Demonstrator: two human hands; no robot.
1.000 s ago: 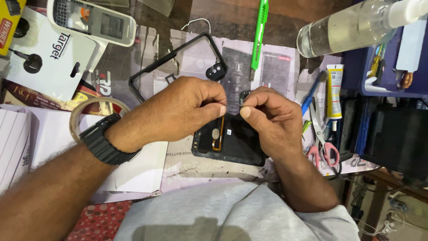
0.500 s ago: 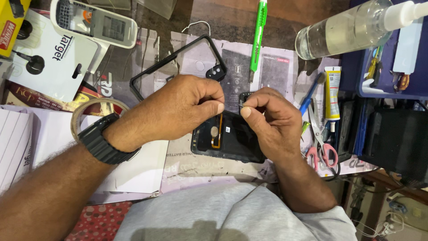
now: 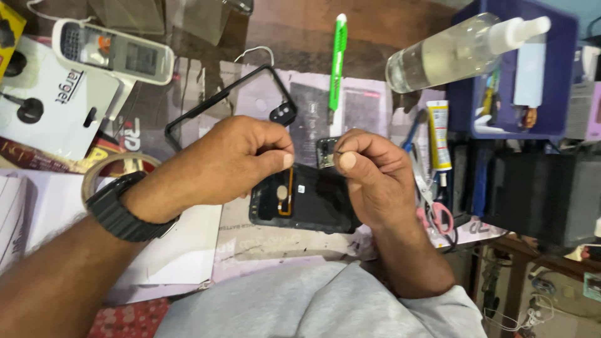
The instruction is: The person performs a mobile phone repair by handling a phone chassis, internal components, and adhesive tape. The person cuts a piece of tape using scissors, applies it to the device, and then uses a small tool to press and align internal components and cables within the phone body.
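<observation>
A black opened phone (image 3: 313,206), its inside with an orange flex strip facing up, lies on a printed paper sheet in front of me. My left hand (image 3: 231,163), with a black watch (image 3: 122,209) on the wrist, hovers over its left end, thumb and forefinger pinched together; whether it holds anything is hidden. My right hand (image 3: 375,181) is over the phone's right end, pinching a small thin dark piece (image 3: 339,152) between thumb and forefinger. A small gap separates the two hands' fingertips.
A black phone case frame (image 3: 219,100) lies behind my hands, with a green pen-like tool (image 3: 338,56), a clear spray bottle (image 3: 451,50) and a purple tray (image 3: 563,75). On the right are a glue tube (image 3: 438,134) and scissors (image 3: 432,206). At left are a white handset (image 3: 113,53) and a tape roll (image 3: 103,169).
My left fingertips have drawn a little to the left, away from my right hand, so more of the phone's orange strip shows. The phone has stayed in place.
</observation>
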